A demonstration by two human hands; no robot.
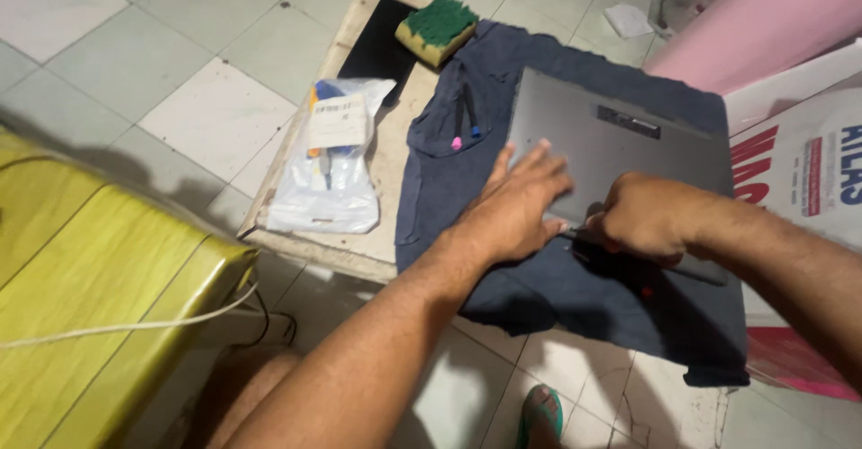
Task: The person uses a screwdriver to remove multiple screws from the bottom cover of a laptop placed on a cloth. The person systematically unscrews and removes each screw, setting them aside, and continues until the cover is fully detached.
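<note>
My left hand lies flat with spread fingers on the near edge of the grey laptop, holding nothing. Just to its right, my right hand is closed around a thin dark tool at the same edge. Under both is a dark blue cloth. Beyond the left hand lie two small pens, further a green sponge.
</note>
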